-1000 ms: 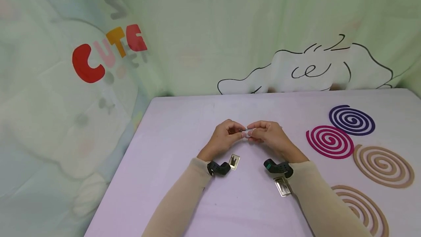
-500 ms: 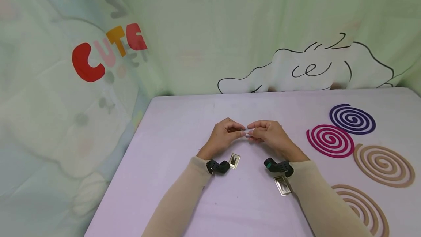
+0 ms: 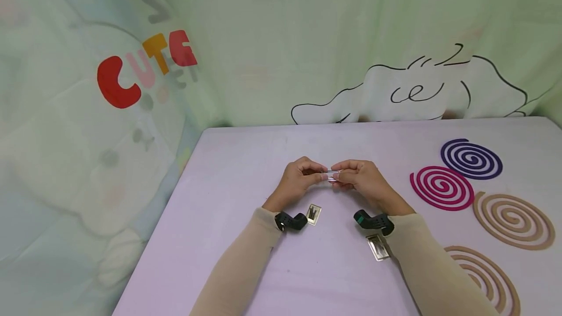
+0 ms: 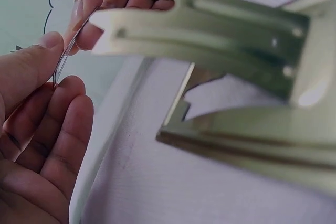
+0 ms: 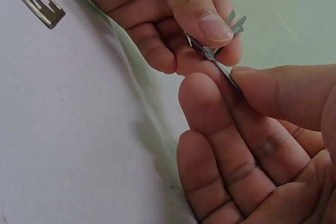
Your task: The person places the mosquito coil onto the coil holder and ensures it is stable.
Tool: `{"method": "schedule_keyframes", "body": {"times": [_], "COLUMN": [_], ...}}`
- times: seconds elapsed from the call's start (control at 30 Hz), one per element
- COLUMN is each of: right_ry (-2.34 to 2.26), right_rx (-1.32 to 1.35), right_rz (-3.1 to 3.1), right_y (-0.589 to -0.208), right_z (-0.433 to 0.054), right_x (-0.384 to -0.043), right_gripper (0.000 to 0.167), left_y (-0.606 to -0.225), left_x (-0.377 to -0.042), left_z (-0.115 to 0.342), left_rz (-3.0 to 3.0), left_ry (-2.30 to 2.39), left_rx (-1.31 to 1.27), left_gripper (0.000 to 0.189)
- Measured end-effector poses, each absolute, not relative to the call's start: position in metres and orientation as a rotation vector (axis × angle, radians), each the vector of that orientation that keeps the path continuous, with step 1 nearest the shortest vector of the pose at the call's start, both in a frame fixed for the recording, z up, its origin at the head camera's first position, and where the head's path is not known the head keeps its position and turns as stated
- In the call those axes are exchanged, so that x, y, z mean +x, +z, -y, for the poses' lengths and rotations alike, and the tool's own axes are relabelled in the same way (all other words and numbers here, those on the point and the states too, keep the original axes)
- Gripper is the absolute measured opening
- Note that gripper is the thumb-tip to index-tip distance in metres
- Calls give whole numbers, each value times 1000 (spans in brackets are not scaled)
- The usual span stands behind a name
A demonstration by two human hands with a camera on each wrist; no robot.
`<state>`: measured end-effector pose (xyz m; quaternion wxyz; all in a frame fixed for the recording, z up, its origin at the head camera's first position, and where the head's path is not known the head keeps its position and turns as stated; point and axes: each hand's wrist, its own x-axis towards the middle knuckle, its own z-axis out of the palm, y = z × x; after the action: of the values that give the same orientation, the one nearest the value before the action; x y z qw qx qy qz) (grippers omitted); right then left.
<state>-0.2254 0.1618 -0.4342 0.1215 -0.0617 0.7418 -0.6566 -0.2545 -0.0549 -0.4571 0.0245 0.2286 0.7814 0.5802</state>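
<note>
Both hands meet over the middle of the table around a thin metal snap clip [image 3: 332,175]. My left hand [image 3: 296,183] pinches one end between thumb and fingertips. At the other end, my right hand [image 3: 362,182] holds it the same way. The held clip [image 4: 64,56] shows nearly edge-on in the left wrist view. In the right wrist view its forked metal tongue [image 5: 239,25] sticks out from behind the left thumb. A second rectangular snap clip [image 3: 313,214] lies beside the left wrist, its tongue [image 4: 210,30] raised in the left wrist view. A third clip [image 3: 378,247] lies by the right wrist.
On the right of the table [image 3: 246,169] lie flat spirals: a purple one [image 3: 471,159], a magenta one [image 3: 442,187] and two beige ones, one farther back [image 3: 511,217] and one nearer [image 3: 500,274], partly behind the right sleeve. A printed green curtain [image 3: 272,52] hangs behind.
Both hands keep their pinch on the clip, with barely any movement. The head view has shifted very slightly.
</note>
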Motion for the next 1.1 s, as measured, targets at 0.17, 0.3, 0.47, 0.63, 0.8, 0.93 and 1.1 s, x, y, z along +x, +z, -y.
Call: {"method": "schedule_keyframes", "body": {"times": [0.17, 0.3, 0.47, 0.63, 0.8, 0.93, 1.1], "right_ry": [-1910, -1891, -1884, -1880, -1786, -1677, -1576], "right_rx": [-173, -166, -173, -173, -150, -138, -144], "right_rz": [-2165, -2180, -2189, -2195, -2266, -2371, -2482], "right_y": [-434, -435, -436, -436, -433, -425, -410], "right_z": [-162, -162, -161, -161, -161, -165, -180], "right_x": [-226, -226, -227, -226, -224, -221, -211], "right_gripper": [33, 33, 33, 33, 38, 44, 47], "left_y": [-457, -459, -459, -459, -461, -462, -461], "left_x": [-253, -253, -253, -251, -250, -251, -252], "left_z": [54, 53, 54, 53, 52, 51, 53], "left_rz": [-2422, -2427, -2411, -2374, -2341, -2335, -2304], "left_ry": [1789, 1770, 1741, 1745, 1765, 1792, 1830], "left_rx": [707, 700, 686, 664, 681, 673, 614], "left_gripper": [16, 16, 21, 25, 22, 20, 18]}}
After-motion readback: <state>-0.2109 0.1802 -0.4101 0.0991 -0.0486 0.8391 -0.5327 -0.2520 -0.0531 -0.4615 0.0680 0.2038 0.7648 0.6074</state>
